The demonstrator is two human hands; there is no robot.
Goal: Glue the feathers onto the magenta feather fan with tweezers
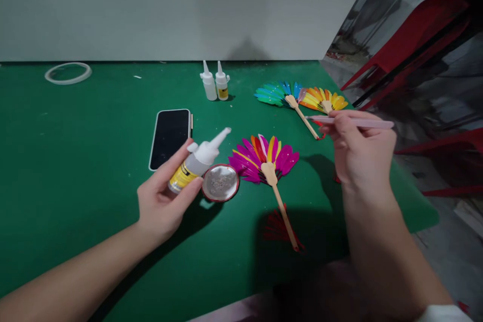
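My left hand is closed round a small glue bottle with a yellow label, its white nozzle tilted up to the right. Between the fingers of my right hand is a slim pink pointed tool, lying nearly level with its tip to the left. Whether it is tweezers or a pick I cannot tell. On the table between my hands lies a magenta feather fan with a wooden handle and red tassel. A round dish with tiny bits in it sits beside the bottle.
Behind my right hand lie a blue-green fan and a yellow-orange fan. Two more glue bottles stand near the wall. A phone and a clear ring are on the green table. Red chairs stand right.
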